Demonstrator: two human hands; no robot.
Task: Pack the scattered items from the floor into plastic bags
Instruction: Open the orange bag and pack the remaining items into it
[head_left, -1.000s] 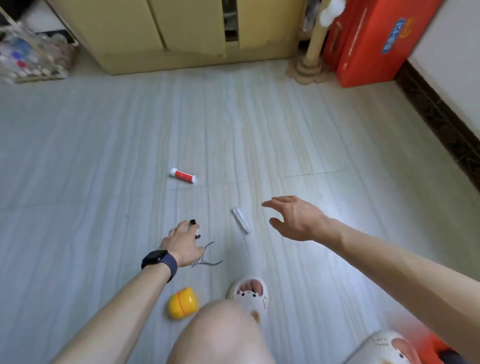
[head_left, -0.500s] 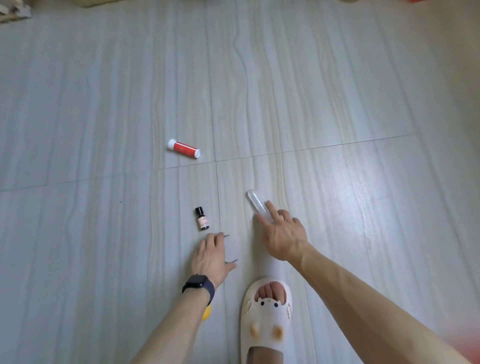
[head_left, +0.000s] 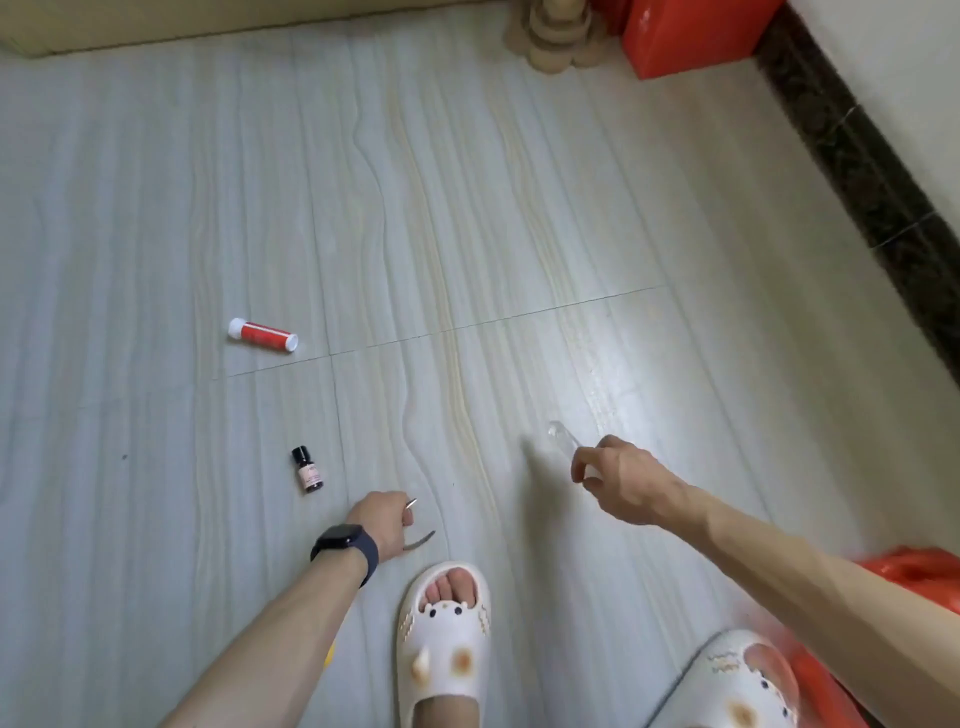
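Half a second ago both hands lay spread on the floor. Now the right hand (head_left: 623, 480) pinches the one clear tube (head_left: 561, 436), raised, and the left hand (head_left: 382, 522) curls round the one pair of nippers (head_left: 421, 540). Two items lie on the floor (head_left: 519, 208): one small bottle (head_left: 307, 470) near the left hand and one red tube (head_left: 263, 336) farther off. One orange bag (head_left: 914, 574) shows beside the right forearm.

Bright, soft light over the floor (head_left: 467, 208), glare on the tiles above my right hand (head_left: 618, 478), clear tube (head_left: 563, 439) faint against it, my hand's soft shadow to its left, red bag (head_left: 914, 571) smeared lower right, wide-angle bending at the edges
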